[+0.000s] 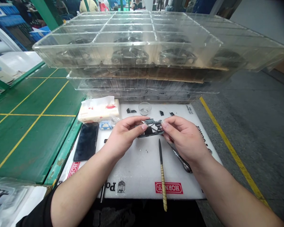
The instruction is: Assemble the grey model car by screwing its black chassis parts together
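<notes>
Between both hands, above the white work surface (137, 176), is a small dark model car body (153, 127) with open window gaps. My left hand (124, 134) grips its left end, thumb on top. At its right end, my right hand (181, 134) pinches it between thumb and fingers; whether a smaller part is also in that pinch cannot be made out. Below the hands lie a file-like tool with a wrapped yellowish handle (163, 186) and a metal tool (183, 162), partly hidden by my right hand. Small black parts (161, 113) and a clear round cup (144, 108) lie beyond.
Stacked clear plastic trays (132, 60) holding car bodies rise behind the work surface. To the left are a tissue pack (99, 110), a black phone (86, 142) and a small blue-and-white packet (105, 125). A green belt (30, 126) with yellow lines runs alongside.
</notes>
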Demonstrator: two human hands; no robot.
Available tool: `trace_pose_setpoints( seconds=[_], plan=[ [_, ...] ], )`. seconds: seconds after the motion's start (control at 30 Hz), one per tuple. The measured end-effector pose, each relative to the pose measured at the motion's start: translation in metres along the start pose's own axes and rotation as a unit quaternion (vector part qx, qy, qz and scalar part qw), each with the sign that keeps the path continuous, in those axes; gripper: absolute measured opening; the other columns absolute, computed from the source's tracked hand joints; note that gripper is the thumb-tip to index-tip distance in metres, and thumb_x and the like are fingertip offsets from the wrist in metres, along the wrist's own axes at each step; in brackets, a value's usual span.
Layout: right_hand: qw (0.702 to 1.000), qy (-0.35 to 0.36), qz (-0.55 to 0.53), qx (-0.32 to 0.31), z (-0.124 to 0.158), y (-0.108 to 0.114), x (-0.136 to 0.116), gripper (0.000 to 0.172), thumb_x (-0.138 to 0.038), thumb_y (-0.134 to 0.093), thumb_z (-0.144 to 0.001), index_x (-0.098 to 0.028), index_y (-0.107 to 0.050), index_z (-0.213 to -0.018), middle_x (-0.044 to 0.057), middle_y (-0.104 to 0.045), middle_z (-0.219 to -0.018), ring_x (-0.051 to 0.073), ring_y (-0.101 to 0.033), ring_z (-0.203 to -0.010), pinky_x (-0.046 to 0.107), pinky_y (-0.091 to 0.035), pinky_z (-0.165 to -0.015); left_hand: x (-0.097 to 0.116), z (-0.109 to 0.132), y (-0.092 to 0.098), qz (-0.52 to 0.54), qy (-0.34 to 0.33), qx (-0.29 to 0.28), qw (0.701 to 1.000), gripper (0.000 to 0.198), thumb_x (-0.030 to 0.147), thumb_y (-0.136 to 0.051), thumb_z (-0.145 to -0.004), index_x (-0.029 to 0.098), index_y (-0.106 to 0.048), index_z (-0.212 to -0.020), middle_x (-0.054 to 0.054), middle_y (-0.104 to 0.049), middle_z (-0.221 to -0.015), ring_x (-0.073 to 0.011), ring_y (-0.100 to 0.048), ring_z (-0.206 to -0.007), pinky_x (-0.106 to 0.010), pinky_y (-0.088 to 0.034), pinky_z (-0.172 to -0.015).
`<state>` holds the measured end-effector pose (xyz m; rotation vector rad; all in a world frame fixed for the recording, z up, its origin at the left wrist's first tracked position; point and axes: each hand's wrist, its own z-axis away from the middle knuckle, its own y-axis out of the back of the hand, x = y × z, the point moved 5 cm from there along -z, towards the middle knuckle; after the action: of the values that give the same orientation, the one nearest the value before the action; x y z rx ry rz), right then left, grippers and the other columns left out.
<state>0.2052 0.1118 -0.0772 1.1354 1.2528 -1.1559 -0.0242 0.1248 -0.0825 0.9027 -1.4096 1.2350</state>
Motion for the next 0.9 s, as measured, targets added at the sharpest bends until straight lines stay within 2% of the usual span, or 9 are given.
trace_pose_setpoints(
  seconds=[0.2,0.3,0.47,0.63,0.9],
  plan=[
    [1.0,0.006,-0.005,-0.005,0.001,-0.002,-0.002,0.041,-0.064,-0.094,-0.105,-0.025,-0.083,-0.102,-0.003,-0.065,-0.07,0.016,-0.054,-0.063,0.033,-0.043,-0.062,0.0,0.0,-0.001,0.021,0.012,0.004,1.0,0.033,0.042,-0.106,-0.092,0.027,-0.099,-0.121,-0.006,-0.087,-0.104,-0.0209,-0.073,-0.095,-0.036,-0.058,-0.091],
    [1.0,0.006,-0.002,0.0,0.001,-0.001,-0.001,0.04,-0.064,-0.093,-0.105,-0.025,-0.083,-0.103,-0.003,-0.066,-0.071,0.016,-0.055,-0.064,0.033,-0.043,-0.061,0.002,0.001,-0.004,0.037,0.018,-0.003,0.999,0.037,0.044,-0.107,-0.09,0.026,-0.098,-0.121,-0.005,-0.084,-0.099,-0.0204,-0.071,-0.091,-0.035,-0.057,-0.087],
    [1.0,0.014,0.022,0.006,0.001,-0.001,-0.005,0.041,-0.064,-0.093,-0.105,-0.025,-0.083,-0.102,-0.003,-0.065,-0.07,0.016,-0.054,-0.063,0.033,-0.044,-0.061,-0.001,0.001,-0.005,0.084,0.086,0.01,0.993,0.045,0.058,-0.103,-0.09,0.023,-0.096,-0.118,-0.008,-0.085,-0.105,-0.0206,-0.072,-0.09,-0.032,-0.055,-0.079],
    [0.997,0.024,0.071,0.003,0.003,-0.005,-0.013,0.04,-0.063,-0.093,-0.104,-0.025,-0.084,-0.099,-0.003,-0.063,-0.068,0.017,-0.055,-0.062,0.033,-0.046,-0.059,-0.004,-0.001,-0.004,0.089,0.118,0.011,0.989,0.036,0.04,-0.106,-0.083,0.022,-0.095,-0.113,-0.004,-0.082,-0.093,-0.0164,-0.068,-0.08,-0.031,-0.052,-0.077],
    [0.996,0.031,0.087,0.01,0.003,-0.005,-0.015,0.042,-0.066,-0.091,-0.104,-0.026,-0.084,-0.098,-0.002,-0.064,-0.068,0.019,-0.058,-0.064,0.034,-0.051,-0.061,-0.003,0.0,-0.005,0.099,0.121,0.008,0.988,0.033,0.04,-0.102,-0.085,0.021,-0.094,-0.11,-0.005,-0.082,-0.093,-0.0171,-0.066,-0.078,-0.032,-0.049,-0.075]
  ],
)
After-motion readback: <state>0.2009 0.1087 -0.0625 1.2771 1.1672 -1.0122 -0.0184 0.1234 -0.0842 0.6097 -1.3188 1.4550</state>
